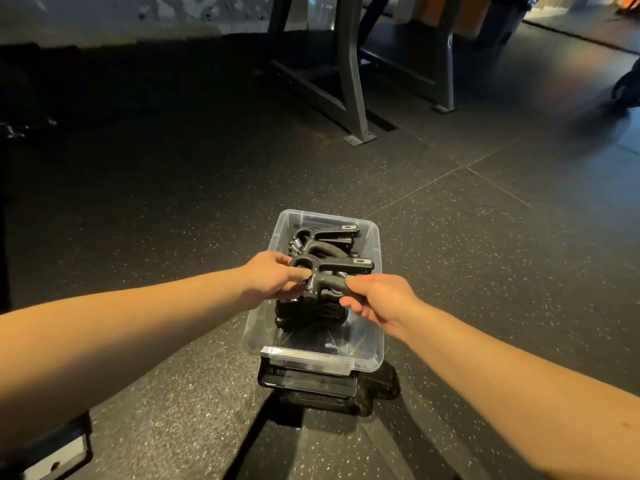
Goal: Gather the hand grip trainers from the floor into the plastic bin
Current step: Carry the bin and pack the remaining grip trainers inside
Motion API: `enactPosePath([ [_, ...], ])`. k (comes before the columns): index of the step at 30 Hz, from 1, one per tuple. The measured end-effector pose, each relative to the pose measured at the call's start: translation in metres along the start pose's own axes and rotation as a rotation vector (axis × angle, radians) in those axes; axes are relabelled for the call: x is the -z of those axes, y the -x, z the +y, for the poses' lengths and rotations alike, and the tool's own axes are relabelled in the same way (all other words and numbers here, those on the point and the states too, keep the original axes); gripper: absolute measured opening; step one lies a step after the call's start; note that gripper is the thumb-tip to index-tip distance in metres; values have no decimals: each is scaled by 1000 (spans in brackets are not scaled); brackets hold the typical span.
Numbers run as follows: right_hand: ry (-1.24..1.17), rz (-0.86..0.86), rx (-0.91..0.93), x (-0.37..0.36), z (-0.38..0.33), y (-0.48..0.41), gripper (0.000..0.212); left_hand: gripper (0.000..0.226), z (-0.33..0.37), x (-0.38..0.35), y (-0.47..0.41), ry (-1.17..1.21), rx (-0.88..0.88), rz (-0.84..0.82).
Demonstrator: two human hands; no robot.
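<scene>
The hand grip trainer [330, 275] in play is black and is held just above the middle of the plastic bin [376, 244], not yet let go. The left hand [272, 282] comes in from the bin's 9 o'clock, and its fingers [294, 274] pinch the trainer's looped spring end. The right hand [379, 301] comes from 4 o'clock, its fingers [350, 285] curled round one handle.

Under it the bin already holds a good pile. Several more trainers [327, 237] lie side by side toward 12 o'clock, and others [308, 315] sit below the hands toward 6 o'clock, all black and packed closely. The exact count can't be told.

By that, most of the gathering looks done. What remains for this one is to lower it onto the pile and release it.

The speckled rubber floor [173, 209] around the bin shows no loose trainer in view. The dark stretch from 9 to 10 o'clock is too dim to rule one out, though. The bin's near end sits over a flat black object [308, 384] at 6 o'clock. A grey machine frame [351, 98] stands well off at 12 o'clock.
</scene>
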State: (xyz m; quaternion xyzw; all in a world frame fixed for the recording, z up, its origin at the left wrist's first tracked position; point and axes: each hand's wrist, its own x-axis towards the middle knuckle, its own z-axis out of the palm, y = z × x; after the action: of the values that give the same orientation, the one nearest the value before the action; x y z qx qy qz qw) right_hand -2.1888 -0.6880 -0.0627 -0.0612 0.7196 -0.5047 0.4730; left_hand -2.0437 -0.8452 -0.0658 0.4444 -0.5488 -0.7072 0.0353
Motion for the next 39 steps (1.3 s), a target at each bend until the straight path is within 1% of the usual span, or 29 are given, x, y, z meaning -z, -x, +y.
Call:
enactPosePath([
  [2,23,-46,16,-2,5,1,25,43,-3,2,4,0,3,-23],
  [5,71,-121,38,-4,8,4,23,46,-5,4,9,-62,-39,11],
  [6,138,-142,64,-3,8,6,19,47,-6,5,11,-73,-59,23],
  [8,377,-146,142,-1,6,7,10,48,-8,6,18,-67,-87,34],
  [9,505,-116,176,1,5,8,8,50,-10,6,20,-57,-96,33],
  [10,618,-70,200,2,3,9,14,51,-12,5,23,-47,-103,32],
  [12,820,47,255,3,-2,11,32,53,-16,4,26,-49,-119,32],
  [13,907,102,291,3,-4,13,39,54,-18,4,28,-61,-125,29],
  [15,994,159,335,4,-5,13,43,54,-20,4,28,-74,-133,18],
  [17,972,160,338,5,-1,9,44,54,-22,4,29,-81,-139,19],
  [19,898,135,338,6,5,2,42,55,-24,2,28,-104,-147,45],
  [20,852,115,343,5,7,-1,44,55,-24,2,28,-112,-157,57],
  [22,767,86,351,4,7,-6,58,55,-21,4,24,-134,-182,56],
  [23,764,76,358,3,6,-8,60,55,-18,6,22,-154,-190,45],
  [25,777,59,359,1,0,-10,50,55,-13,11,17,-198,-201,23],
  [28,819,47,349,1,-7,-12,27,58,-5,18,11,-224,-219,-5],
  [29,846,56,348,1,-10,-13,25,59,-2,19,9,-233,-228,-16],
  [32,874,66,339,6,-21,-17,28,59,11,22,6,-275,-255,-44],
  [34,885,34,338,9,-27,-18,33,59,19,24,4,-349,-282,-65],
  [36,902,-32,348,10,-32,-18,37,58,25,24,4,-472,-342,-71],
  [37,914,-59,364,11,-33,-19,35,57,26,24,4,-532,-375,-67],
  [39,944,-102,411,13,-36,-19,23,56,28,23,6,-628,-429,-51],
])
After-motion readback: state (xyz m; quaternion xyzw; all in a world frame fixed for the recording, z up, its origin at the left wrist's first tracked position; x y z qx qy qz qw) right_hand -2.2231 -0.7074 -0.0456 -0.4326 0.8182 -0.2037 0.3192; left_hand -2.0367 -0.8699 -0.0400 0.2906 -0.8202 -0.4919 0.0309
